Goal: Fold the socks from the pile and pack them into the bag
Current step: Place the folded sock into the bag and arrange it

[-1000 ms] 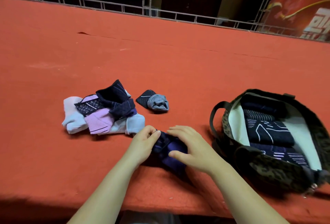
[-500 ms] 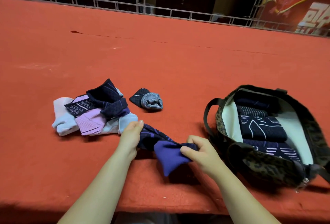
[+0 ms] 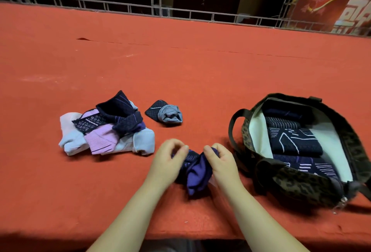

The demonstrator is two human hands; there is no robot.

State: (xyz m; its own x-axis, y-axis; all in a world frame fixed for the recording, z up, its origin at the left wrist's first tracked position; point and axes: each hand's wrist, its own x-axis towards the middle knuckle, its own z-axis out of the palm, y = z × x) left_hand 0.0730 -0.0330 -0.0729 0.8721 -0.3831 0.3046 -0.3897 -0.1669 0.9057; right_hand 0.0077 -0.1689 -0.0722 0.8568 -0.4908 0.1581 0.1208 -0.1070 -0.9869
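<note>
A navy and purple sock (image 3: 197, 171) hangs bunched between my two hands just above the red table (image 3: 200, 71). My left hand (image 3: 170, 159) pinches its left end and my right hand (image 3: 219, 161) pinches its right end, close together. The sock pile (image 3: 106, 129), in pale blue, pink and navy, lies to the left of my hands. To the right lies the open leopard-print bag (image 3: 301, 183) with several folded dark socks (image 3: 293, 141) inside.
A single grey and black sock (image 3: 166, 113) lies apart behind my hands. A metal truss railing (image 3: 156, 11) runs along the table's far edge, with a red banner (image 3: 331, 7) behind it at the right. The near table edge is just below my forearms.
My hands have come closer together, gathering the stretched sock into a bunch, and the sock's purple end now hangs down between them.
</note>
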